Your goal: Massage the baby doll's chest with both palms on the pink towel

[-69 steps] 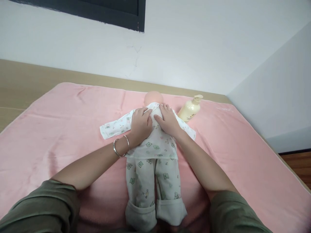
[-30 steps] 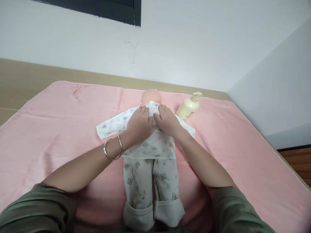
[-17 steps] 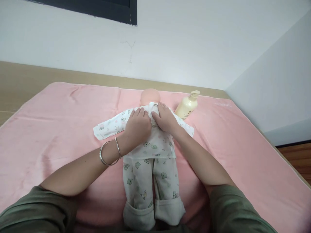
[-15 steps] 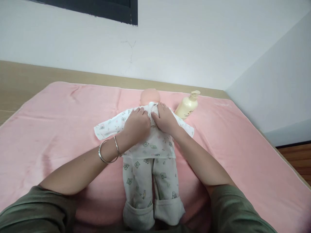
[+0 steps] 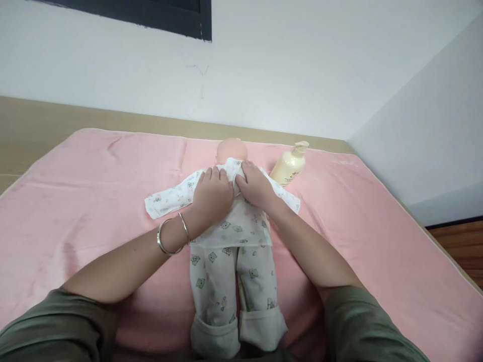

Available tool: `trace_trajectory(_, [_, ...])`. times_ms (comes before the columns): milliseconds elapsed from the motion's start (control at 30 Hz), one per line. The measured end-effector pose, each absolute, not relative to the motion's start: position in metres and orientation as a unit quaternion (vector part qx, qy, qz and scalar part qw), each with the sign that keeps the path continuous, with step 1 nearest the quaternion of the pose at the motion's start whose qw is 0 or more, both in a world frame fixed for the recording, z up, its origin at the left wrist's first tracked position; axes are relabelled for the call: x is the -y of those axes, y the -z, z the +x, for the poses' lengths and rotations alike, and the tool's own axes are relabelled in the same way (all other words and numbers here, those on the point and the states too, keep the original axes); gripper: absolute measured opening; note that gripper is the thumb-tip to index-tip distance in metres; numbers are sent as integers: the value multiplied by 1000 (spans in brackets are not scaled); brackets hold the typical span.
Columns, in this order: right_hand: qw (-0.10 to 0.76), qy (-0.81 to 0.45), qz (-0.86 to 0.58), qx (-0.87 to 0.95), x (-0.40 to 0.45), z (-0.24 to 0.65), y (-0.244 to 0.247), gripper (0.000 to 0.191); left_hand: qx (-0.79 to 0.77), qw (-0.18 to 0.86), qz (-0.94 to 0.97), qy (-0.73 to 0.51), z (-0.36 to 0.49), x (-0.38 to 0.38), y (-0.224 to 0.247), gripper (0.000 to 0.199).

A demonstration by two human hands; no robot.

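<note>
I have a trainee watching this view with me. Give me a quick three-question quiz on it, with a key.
1. What do the left hand and the right hand rest on?
A) the wall
B) the patterned top
C) the dark frame
2. True or false: the patterned trousers have both legs turned up at the bottom.
3. Fill in: in this view, the pump bottle is to the ____ of the doll's head.

Key: 1 B; 2 true; 3 right.
</note>
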State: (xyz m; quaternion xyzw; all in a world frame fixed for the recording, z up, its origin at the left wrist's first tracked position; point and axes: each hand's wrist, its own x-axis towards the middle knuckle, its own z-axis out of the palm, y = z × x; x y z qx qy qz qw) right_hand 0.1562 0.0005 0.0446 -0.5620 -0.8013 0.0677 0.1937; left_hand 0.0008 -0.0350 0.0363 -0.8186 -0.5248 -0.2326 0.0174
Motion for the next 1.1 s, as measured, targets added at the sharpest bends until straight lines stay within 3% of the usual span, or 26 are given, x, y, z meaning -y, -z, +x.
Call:
trace_trajectory(167, [184,-56,-554,810,-5,158,-44,51,537,61,-818,196,3,37,-41,28])
trace_trajectory(400, [159,16,-538,828,33,142,-46,56,599,-5,-761,247,-1,8,-29,21])
trace_trajectory(567, [173,-44,-547,818,18,146,-48,50,596,-1,-748,293,5,13,-21,26])
trace_trajectory(833, [210,-43,-578,787,3,147,-36,57,593,-20,-749,293,4,14,-23,36])
trace_trajectory(1100, [145,-86,-553,816,-3,157,-50,58,519,6,-822,235,2,32,-36,34])
